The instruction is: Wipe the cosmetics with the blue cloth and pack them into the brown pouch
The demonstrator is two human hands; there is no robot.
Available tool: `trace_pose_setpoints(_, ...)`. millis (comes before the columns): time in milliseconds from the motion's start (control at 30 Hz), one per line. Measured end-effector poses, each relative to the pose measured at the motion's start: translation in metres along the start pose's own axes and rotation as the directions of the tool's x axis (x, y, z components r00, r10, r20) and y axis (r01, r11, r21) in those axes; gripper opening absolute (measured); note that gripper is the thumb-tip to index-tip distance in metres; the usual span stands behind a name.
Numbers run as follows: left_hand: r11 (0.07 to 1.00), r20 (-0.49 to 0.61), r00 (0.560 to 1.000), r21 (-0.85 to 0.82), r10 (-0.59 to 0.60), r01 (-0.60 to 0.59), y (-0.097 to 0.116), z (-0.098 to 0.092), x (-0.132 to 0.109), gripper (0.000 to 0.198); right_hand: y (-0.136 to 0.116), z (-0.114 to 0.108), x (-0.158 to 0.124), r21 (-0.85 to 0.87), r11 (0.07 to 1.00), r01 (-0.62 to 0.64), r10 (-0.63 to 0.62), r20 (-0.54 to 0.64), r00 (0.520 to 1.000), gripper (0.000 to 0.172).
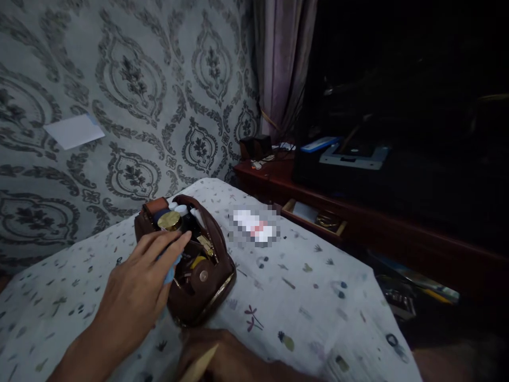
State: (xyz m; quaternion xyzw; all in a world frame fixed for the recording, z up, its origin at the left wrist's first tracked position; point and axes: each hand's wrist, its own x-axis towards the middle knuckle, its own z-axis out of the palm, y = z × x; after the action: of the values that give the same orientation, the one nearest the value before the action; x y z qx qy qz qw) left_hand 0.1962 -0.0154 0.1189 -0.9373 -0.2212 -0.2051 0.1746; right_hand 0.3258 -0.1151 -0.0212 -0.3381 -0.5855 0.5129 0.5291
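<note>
A dark brown leather pouch [202, 305] lies on the patterned bedsheet, its zip undone and its top gaping. Inside are a gold round lid [169, 220], white caps [181, 209] and other small items. My left hand [137, 270] rests over the pouch's left side, fingers stretched across the opening. Something light blue [170, 275] shows beneath those fingers; whether they grip it is unclear. Low in the picture, just in front of the pouch, my right hand [230, 355] is closed around a flat, pale tan, pointed thing [202, 362]. Shadow hides most of its fingers.
A blurred-out white and red item [256, 225] lies on the bedsheet [294, 286] right of the pouch. Beyond the bed's right edge stands a dark red wooden unit [264, 178] with a small open drawer [314, 217]. Patterned wallpaper [135, 79] covers the left wall.
</note>
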Motion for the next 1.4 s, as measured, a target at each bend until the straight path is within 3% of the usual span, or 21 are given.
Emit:
trace_pose_setpoints(100,0.999,0.034,0.999,0.04,0.002,-0.003,-0.002,0.0,-0.001,0.043,-0.016,-0.015,-0.011,-0.059,0.993,0.104,-0.096,0.121,0.988,0.024)
trace_pose_setpoints(200,0.998,0.023,1.0,0.059,-0.011,0.01,-0.003,-0.002,-0.008,0.036,-0.047,-0.034,-0.022,-0.23,0.973,-0.036,0.046,0.04,0.998,0.009)
trace_pose_setpoints(300,0.997,0.007,1.0,0.068,-0.029,0.029,-0.003,-0.002,-0.012,0.032,-0.076,-0.053,-0.025,-0.279,0.956,-0.088,0.087,-0.015,0.996,0.008)
trace_pose_setpoints(467,0.996,-0.032,0.999,0.09,-0.015,0.017,-0.002,0.0,-0.01,0.03,-0.096,-0.076,-0.001,-0.342,0.939,-0.039,-0.019,-0.166,0.986,0.016)
trace_pose_setpoints(600,0.995,-0.053,0.999,0.101,0.0,0.005,-0.001,0.001,-0.009,0.03,-0.109,-0.086,0.036,-0.374,0.927,-0.042,-0.034,-0.194,0.98,0.016)
trace_pose_setpoints(833,0.993,-0.056,0.998,0.111,-0.023,0.029,0.002,0.001,-0.013,0.034,-0.131,-0.092,0.093,-0.637,0.768,-0.065,-0.08,-0.196,0.977,0.012)
trace_pose_setpoints(1067,0.996,-0.075,0.996,0.071,-0.042,0.048,0.004,0.004,-0.012,0.037,-0.121,-0.086,0.113,-0.796,0.595,-0.111,-0.061,-0.183,0.981,0.034)
trace_pose_setpoints(1300,0.987,0.01,0.987,0.014,-0.158,0.158,0.013,-0.003,-0.007,0.031,-0.125,-0.079,0.118,-0.789,0.59,-0.174,0.102,-0.141,0.985,0.042)
trace_pose_setpoints(1400,0.983,0.05,0.982,-0.021,-0.183,0.184,0.012,-0.002,-0.008,0.026,-0.126,-0.074,0.128,-0.783,0.525,-0.334,0.259,-0.226,0.939,0.044)
